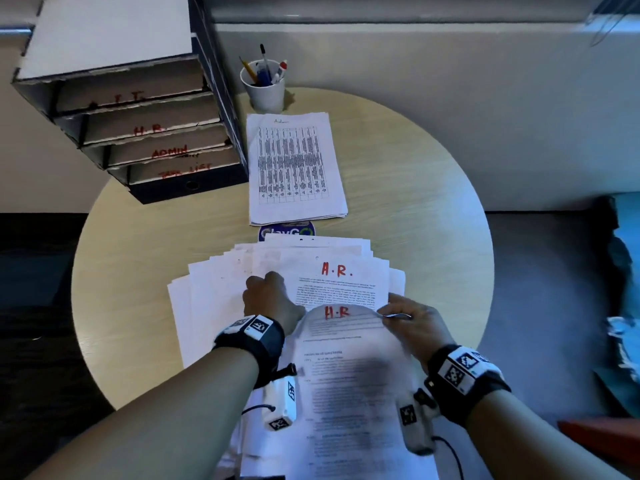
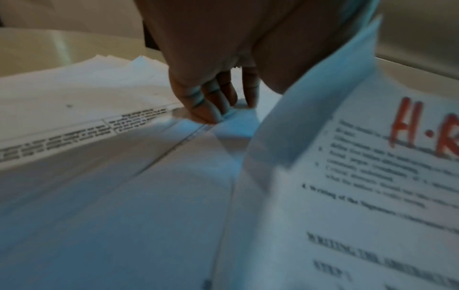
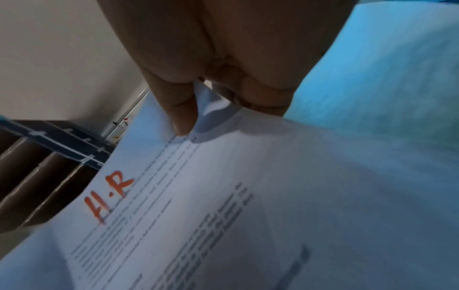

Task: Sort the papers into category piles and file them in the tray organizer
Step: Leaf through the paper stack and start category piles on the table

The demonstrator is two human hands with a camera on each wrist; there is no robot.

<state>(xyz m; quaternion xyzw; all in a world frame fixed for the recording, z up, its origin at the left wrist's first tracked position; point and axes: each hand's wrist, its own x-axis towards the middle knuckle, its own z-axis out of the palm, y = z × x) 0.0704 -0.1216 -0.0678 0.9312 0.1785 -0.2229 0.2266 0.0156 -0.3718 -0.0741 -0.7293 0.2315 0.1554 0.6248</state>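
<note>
1. Where the right hand [image 1: 412,322] pinches it near its top right corner, thumb over fingers, the lifted sheet [image 1: 349,375] marked "H.R" in red curls up off the spread, at about 6 o'clock on the round table [image 1: 415,174] (the right wrist view shows the thumb [image 3: 180,115] pressed on top of the page and curled fingers beneath).
2. Just beyond it, toward the centre of the table, the fanned papers [image 1: 214,292] lie overlapping, and the topmost exposed page [image 1: 341,282] also reads "H.R." in red.
3. At the left edge of that page the left hand [image 1: 268,299] rests on the fan with its fingers [image 2: 211,102] curled down, tips touching paper; whether they pinch a sheet I cannot tell.
4. At 12 o'clock, apart from the fan, lies a sorted pile [image 1: 294,168] topped by a printed table.
5. Between pile and fan a round blue sticker [image 1: 287,232] peeks out.
6. At 11 o'clock stands the tray organizer [image 1: 145,133], its tiers hand-lettered in red: "I.T.", "H.R.", "ADMIN" and a fourth I can't fully read.
7. Beside it, at 12 o'clock on the rim, a white cup [image 1: 265,90] holds pens and a pencil.
</note>
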